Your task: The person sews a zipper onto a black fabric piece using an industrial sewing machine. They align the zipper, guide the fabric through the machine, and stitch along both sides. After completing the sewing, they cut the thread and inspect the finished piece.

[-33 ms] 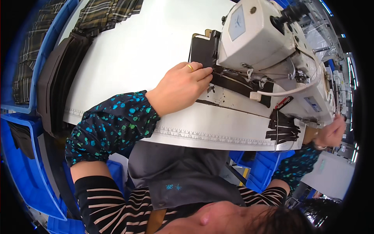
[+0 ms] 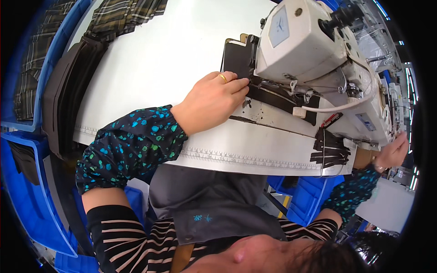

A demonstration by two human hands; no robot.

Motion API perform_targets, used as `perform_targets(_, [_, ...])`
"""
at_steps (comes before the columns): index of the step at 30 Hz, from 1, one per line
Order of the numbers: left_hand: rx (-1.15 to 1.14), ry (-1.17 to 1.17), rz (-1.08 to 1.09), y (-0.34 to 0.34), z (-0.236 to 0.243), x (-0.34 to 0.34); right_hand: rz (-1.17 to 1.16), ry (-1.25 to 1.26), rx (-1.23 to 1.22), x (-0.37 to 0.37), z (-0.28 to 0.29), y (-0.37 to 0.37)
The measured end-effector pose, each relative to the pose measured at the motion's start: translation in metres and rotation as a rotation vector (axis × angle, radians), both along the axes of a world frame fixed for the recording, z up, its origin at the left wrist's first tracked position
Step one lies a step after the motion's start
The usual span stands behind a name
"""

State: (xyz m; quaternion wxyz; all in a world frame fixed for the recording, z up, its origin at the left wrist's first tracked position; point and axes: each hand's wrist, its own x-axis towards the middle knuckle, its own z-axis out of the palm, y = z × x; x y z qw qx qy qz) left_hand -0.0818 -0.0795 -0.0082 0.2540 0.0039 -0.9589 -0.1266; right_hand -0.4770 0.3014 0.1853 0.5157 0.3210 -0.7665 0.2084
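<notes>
My left hand (image 2: 214,98), with a ring on one finger, lies flat over the near edge of a dark brown fabric piece (image 2: 237,58) beside the sewing machine (image 2: 298,43). Its fingers are stretched out and its fingertips press down close to the needle area, which the machine head partly hides. Another dark strip (image 2: 273,99) runs under the needle area toward the right. My right hand (image 2: 392,152) is raised beyond the table's right end, beside the machine's body. Its fingers look extended, with nothing visible in them.
Stacked dark brown pieces (image 2: 68,98) hang over the table's left edge, below plaid fabric (image 2: 123,16). Blue bins (image 2: 34,182) stand at the left, another blue bin (image 2: 312,195) under the table. Dark strips (image 2: 330,150) lie beneath a wire holder near red-handled snips (image 2: 331,120).
My right hand has shifted slightly to the right and its fingers look straighter. The left hand and the fabric stay in place.
</notes>
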Motion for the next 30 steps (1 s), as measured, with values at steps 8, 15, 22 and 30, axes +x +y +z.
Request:
perform_targets(8, [0.055, 0.054, 0.044, 0.006, -0.010, -0.002, 0.182, -0.950, -0.497, -0.188, -0.001, 0.158])
perform_targets(15, [-0.010, -0.017, 0.041, 0.007, -0.002, -0.002, 0.148, -0.666, -0.604, -0.124, -0.106, 0.148])
perform_targets(22, [0.025, 0.003, 0.022, 0.007, -0.007, -0.004, 0.079, -0.628, -0.505, -0.124, -0.088, 0.163])
perform_targets(30, [0.022, -0.005, 0.030, 0.008, -0.007, -0.003, 0.078, -0.708, -0.544, -0.122, -0.087, 0.146])
